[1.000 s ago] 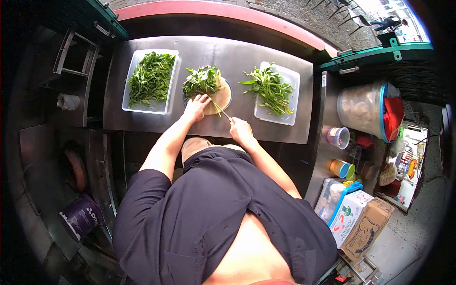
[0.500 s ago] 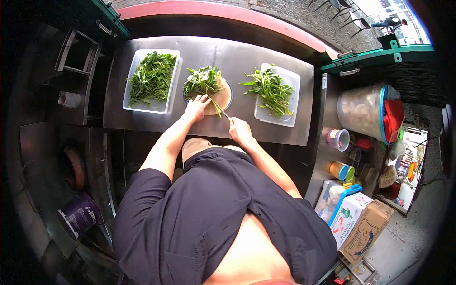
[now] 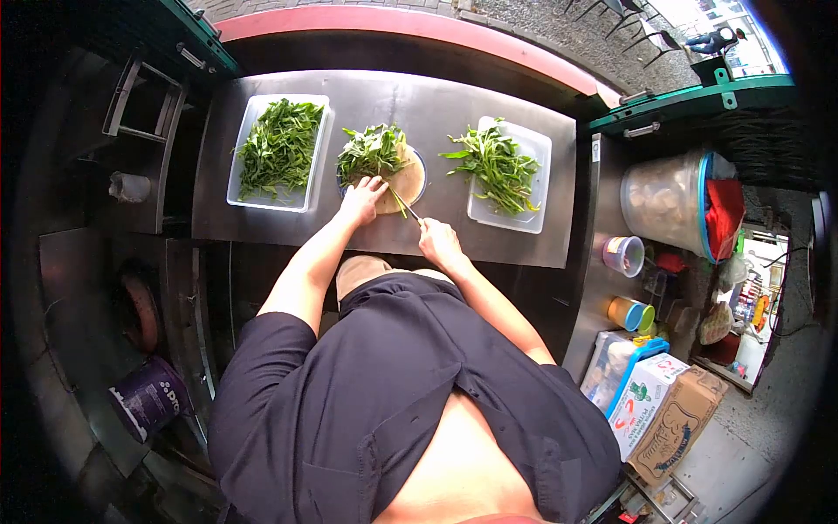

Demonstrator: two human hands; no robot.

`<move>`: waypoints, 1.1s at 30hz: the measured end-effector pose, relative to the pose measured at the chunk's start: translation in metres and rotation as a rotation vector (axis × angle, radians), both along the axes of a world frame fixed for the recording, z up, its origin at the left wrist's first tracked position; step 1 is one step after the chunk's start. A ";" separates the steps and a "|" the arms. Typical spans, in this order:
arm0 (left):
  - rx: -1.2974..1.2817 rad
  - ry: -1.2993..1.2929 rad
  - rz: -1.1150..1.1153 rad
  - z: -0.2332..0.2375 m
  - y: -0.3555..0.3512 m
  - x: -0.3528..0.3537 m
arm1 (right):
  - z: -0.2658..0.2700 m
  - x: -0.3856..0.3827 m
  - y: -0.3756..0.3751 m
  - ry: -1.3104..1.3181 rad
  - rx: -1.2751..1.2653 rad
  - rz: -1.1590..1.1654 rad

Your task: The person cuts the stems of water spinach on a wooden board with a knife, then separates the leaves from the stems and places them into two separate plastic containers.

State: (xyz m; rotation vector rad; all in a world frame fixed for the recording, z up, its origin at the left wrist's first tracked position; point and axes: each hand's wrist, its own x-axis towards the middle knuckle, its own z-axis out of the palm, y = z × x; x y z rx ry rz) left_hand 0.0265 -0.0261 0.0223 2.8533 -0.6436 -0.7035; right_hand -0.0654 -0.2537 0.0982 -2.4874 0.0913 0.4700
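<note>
A bunch of leafy greens (image 3: 372,152) lies on a round cutting board (image 3: 410,179) at the middle of the steel table. My left hand (image 3: 360,201) presses on the near end of the bunch, its fingers closed over the stems. In my right hand (image 3: 440,241) is the handle of a knife (image 3: 413,211), whose blade points up and left to the stems at the board's near edge. Loose leaves fill a clear tub (image 3: 305,194) to the left. On the right, more greens (image 3: 502,166) rest on a translucent tray or lid (image 3: 534,217).
The steel table (image 3: 384,87) reaches past both containers. Right of it, a side counter holds a large tub (image 3: 663,201), a small plastic cup (image 3: 622,255) and cardboard boxes (image 3: 672,424). A purple bucket (image 3: 148,397) sits low on the left.
The knife and my right hand have shifted very slightly towards me. My left hand keeps its place on the greens, and the whole view has tilted a little.
</note>
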 end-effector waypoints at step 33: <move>0.018 0.042 -0.008 0.003 0.000 0.002 | 0.005 -0.003 0.007 0.014 -0.025 -0.018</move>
